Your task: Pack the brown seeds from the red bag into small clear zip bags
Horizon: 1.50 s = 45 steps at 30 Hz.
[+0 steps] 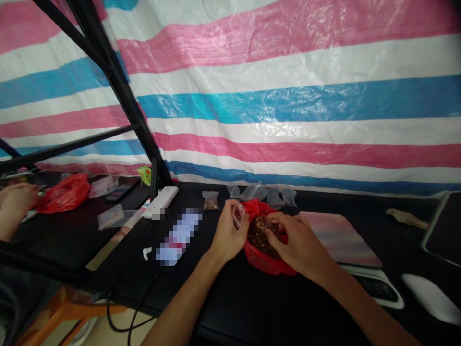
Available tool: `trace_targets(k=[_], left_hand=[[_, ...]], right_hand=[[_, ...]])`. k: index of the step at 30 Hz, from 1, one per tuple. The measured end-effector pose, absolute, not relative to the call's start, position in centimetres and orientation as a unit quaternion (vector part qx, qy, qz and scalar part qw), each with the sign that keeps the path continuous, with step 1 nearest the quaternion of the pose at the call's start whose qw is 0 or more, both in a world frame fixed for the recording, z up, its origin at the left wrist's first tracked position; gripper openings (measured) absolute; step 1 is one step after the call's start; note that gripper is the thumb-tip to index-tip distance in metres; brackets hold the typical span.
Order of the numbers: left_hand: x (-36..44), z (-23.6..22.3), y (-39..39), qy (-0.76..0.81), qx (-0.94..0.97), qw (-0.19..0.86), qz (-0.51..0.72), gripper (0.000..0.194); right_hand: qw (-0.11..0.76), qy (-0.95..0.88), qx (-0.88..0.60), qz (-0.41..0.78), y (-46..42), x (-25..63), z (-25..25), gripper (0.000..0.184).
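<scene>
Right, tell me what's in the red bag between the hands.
The red bag shows a heap of small brown pieces. What lies beneath the surface, and under the right hand, is hidden.

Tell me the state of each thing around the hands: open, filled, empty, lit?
Left hand: holding a small clear bag
Small clear bag: mouth open
Right hand: fingers in the brown bits
Red bag: open, brown bits inside
Small filled bag: brown bits inside, seal unclear
Clear bags at the back: look empty
Phone: screen lit
</scene>
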State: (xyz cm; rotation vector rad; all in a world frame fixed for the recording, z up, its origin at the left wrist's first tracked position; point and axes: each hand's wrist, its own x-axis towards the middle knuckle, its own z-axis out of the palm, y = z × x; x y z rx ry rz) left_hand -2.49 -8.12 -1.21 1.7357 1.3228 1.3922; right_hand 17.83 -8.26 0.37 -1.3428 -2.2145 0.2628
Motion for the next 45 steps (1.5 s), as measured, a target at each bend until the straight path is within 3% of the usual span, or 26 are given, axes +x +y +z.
trace_targets(k=[5, 13, 21, 29, 35, 37, 40, 45], left_hand=[[-2.8, -0.8, -8.2, 0.505, 0.69, 0.115, 0.506, 0.008], [-2.1, -1.2, -8.6, 0.495, 0.777, 0.127, 0.368, 0.027], [-2.0, -1.2, -8.6, 0.482, 0.789, 0.095, 0.37, 0.021], [-2.2, -0.6, -8.7, 0.507, 0.756, 0.102, 0.402, 0.01], [-2.5, -0.9, -8.4, 0.498, 0.776, 0.102, 0.374, 0.024], [-2.5, -0.9, -8.5, 0.497, 0.771, 0.097, 0.386, 0.028], [-2.5, -0.9, -8.8, 0.479, 0.754, 0.089, 0.44, 0.035], [-2.3, -1.4, -9.1, 0.436, 0.73, 0.059, 0.523, 0.046]], right_hand=[[0.362, -0.799, -0.478, 0.049, -8.5, 18.2, 1.1, 0.025], [0.362, -0.852, -0.378, -0.013, -9.0, 17.8, 0.4, 0.033], [0.317, -0.875, -0.36, 0.068, -9.0, 18.1, 0.8, 0.033], [0.372, -0.809, -0.453, 0.044, -8.8, 18.2, 1.0, 0.027], [0.252, -0.839, -0.48, 0.045, -8.4, 18.7, 1.0, 0.02], [0.225, -0.861, -0.456, 0.035, -8.2, 18.9, 0.8, 0.025], [0.256, -0.866, -0.429, 0.041, -8.4, 19.1, 1.1, 0.038], [0.319, -0.87, -0.37, 0.069, -9.7, 18.5, 2.3, 0.036]])
